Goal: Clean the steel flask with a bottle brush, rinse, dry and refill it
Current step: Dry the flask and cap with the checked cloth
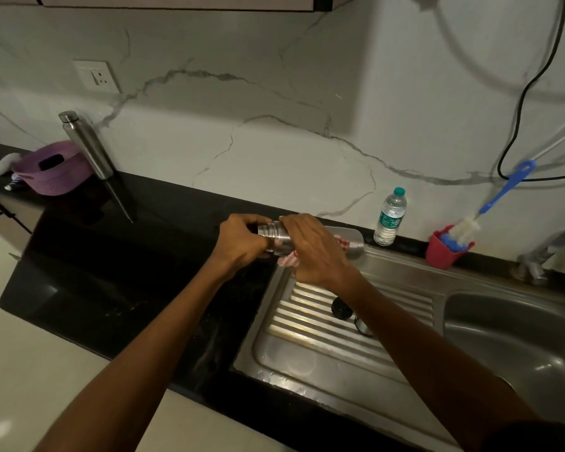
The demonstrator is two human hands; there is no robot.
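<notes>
The steel flask [353, 239] lies sideways in the air above the back left corner of the drainboard, its open threaded neck pointing left. My left hand [242, 244] grips the neck end. My right hand [313, 249] is curled round the flask's middle with a red-and-white checked cloth [287, 259] between palm and steel. The flask's black cap [341, 308] lies on the ribbed drainboard [307, 321] under my right forearm. The bottle brush [490, 207], blue-handled with white bristles, stands in a red cup [444, 252] behind the sink.
A small plastic water bottle [390, 216] stands at the wall. The sink basin [516, 347] and tap [542, 252] are at the right. A second steel bottle [87, 145] and a purple basket [51, 171] sit on the black counter [111, 256] at far left.
</notes>
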